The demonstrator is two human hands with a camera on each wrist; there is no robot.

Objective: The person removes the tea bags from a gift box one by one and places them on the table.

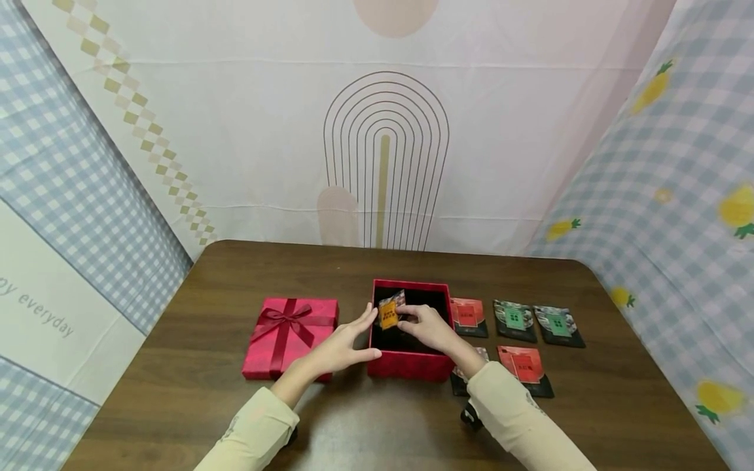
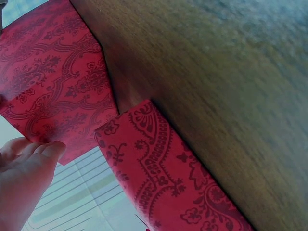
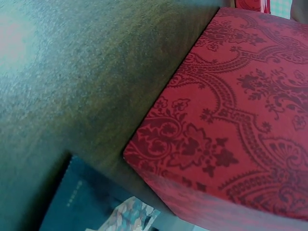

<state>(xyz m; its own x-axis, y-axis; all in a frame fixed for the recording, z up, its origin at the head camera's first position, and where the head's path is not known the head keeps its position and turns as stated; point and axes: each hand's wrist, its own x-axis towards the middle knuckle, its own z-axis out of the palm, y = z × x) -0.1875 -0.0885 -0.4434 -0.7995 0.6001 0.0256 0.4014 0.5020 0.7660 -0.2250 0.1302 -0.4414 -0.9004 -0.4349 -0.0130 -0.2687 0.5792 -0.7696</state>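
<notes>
Orange packet [image 1: 389,314]: centre of frame, held above the open red box [image 1: 410,364]. Right hand [image 1: 429,329] pinches its right edge; left hand [image 1: 341,347], fingers straight, steadies the left edge. Likely light, thin, crinkly, slippery foil; best pinched by the edges.

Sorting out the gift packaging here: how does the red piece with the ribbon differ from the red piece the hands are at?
The lid lies flat with a dark red bow on top; the box is open, with a black inside. No hand holds the lid; the left hand touches the box's left wall, and the right hand holds an orange packet over its opening. Both are square, red and on the table.
</notes>
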